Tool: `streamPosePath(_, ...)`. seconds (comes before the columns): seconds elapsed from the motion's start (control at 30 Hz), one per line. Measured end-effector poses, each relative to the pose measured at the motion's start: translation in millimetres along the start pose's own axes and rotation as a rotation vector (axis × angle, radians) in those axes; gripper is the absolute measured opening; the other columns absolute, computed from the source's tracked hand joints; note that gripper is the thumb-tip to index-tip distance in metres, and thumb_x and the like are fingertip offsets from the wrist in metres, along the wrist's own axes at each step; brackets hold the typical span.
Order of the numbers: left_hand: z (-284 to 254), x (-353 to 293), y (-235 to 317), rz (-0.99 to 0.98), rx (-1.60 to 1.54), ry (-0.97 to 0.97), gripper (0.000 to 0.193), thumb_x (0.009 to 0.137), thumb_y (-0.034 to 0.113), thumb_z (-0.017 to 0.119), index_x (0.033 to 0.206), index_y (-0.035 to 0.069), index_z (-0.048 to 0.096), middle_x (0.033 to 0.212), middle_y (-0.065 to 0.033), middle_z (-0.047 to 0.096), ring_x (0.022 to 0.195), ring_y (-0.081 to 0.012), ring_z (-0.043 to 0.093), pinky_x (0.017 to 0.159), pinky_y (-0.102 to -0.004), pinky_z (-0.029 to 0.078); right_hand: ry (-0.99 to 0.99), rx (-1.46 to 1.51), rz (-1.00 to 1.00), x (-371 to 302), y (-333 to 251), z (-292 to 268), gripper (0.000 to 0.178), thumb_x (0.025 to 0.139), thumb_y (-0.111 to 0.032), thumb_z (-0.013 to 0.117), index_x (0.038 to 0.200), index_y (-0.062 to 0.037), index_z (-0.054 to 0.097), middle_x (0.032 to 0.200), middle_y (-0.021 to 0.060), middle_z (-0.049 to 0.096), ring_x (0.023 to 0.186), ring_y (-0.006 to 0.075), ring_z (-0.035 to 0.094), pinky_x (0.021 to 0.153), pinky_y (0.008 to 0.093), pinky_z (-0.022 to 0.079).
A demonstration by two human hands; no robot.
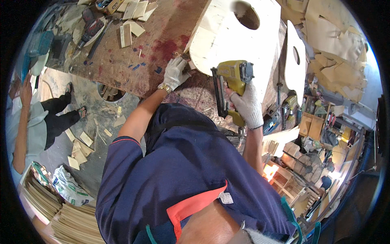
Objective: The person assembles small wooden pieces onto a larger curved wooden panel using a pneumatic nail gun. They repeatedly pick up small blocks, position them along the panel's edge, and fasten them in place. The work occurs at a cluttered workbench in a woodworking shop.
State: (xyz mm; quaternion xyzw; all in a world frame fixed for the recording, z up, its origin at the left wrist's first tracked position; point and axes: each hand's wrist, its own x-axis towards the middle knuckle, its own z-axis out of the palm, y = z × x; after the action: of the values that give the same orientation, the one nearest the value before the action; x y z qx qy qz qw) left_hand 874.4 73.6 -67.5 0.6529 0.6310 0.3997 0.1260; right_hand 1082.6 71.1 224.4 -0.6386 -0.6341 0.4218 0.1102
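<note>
My right hand (248,106), in a white knit glove, grips a yellow-green nail gun (232,73) with a black magazine. The gun is over the near edge of a large pale wooden panel (227,44), which has a rounded corner and an oval hole. At the panel's left corner, my left hand (176,74), also gloved and with a gold watch on its wrist, is closed around a small wood block (192,64) next to the panel's edge. The glove partly hides the block. Red and blue stains mark the brown worktable (118,61) under both.
Wood offcuts (132,28) and a drill (91,26) lie at the table's far left. A second holed panel (293,61) stands to the right, near another tool (290,107). Another person (32,118) is at left. Stacked thin boards (73,223) occupy the lower left.
</note>
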Motion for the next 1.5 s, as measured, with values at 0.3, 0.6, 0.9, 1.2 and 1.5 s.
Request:
streamPosePath(0.3, -6.3, 3.0, -19.8, -0.069, 0.152, -0.047, 0.06, 0.068, 0.025, 0.085, 0.122, 0.007, 0.066, 0.114, -0.0152, 0.069, 0.117, -0.0341, 0.062, 0.099, -0.0515, 0.045, 0.145, -0.333, 0.138, -27.5, 115.4, 0.8, 0.068, 0.076, -0.023, 0.075, 0.134, -0.001, 0.049, 0.121, 0.0276, 0.063, 0.113, 0.0457, 0.061, 0.096, 0.0523, 0.049)
streamPosePath(0.6, -52.8, 37.5, -73.3, -0.343, 0.152, 0.191, 0.048, 0.077, 0.027, 0.081, 0.116, 0.005, 0.065, 0.113, -0.0155, 0.069, 0.11, -0.0359, 0.063, 0.103, -0.0494, 0.045, 0.377, -0.475, 0.29, -49.1, 173.5, 46.1, 0.063, 0.077, -0.019, 0.074, 0.135, -0.0094, 0.052, 0.114, 0.0271, 0.056, 0.098, 0.0467, 0.065, 0.081, 0.053, 0.054)
streamPosePath(0.9, -120.5, 37.5, -73.5, -0.457, 0.093, 0.351, 0.026, 0.084, 0.025, 0.078, 0.097, 0.005, 0.068, 0.097, -0.0122, 0.07, 0.088, -0.0319, 0.067, 0.08, -0.0409, 0.053, 0.446, -0.551, 0.264, -34.2, 242.3, 63.6, 0.093, 0.081, -0.015, 0.075, 0.16, -0.0345, 0.03, 0.135, 0.029, 0.049, 0.095, 0.0438, 0.067, 0.077, 0.0489, 0.056)
streamPosePath(1.2, -149.9, 83.7, -140.0, -0.734, 0.523, 0.255, 0.06, 0.076, 0.044, 0.083, 0.115, 0.004, 0.059, 0.113, -0.0217, 0.062, 0.109, -0.0403, 0.062, 0.088, -0.0509, 0.053, 0.271, -0.567, 0.294, -21.5, 267.4, 54.8, 0.106, 0.075, -0.015, 0.076, 0.162, -0.0298, 0.019, 0.137, 0.0248, 0.05, 0.099, 0.0438, 0.068, 0.081, 0.0497, 0.057)
streamPosePath(1.5, -151.8, 85.4, -117.7, -0.754, 0.172, 0.389, 0.064, 0.076, 0.029, 0.083, 0.12, -0.008, 0.055, 0.121, -0.0285, 0.062, 0.114, -0.0428, 0.06, 0.095, -0.0492, 0.05, 0.582, -0.489, 0.006, -28.4, 278.7, 41.7, 0.083, 0.08, -0.023, 0.077, 0.153, -0.0056, 0.04, 0.118, 0.0244, 0.06, 0.102, 0.0429, 0.066, 0.083, 0.0498, 0.055)
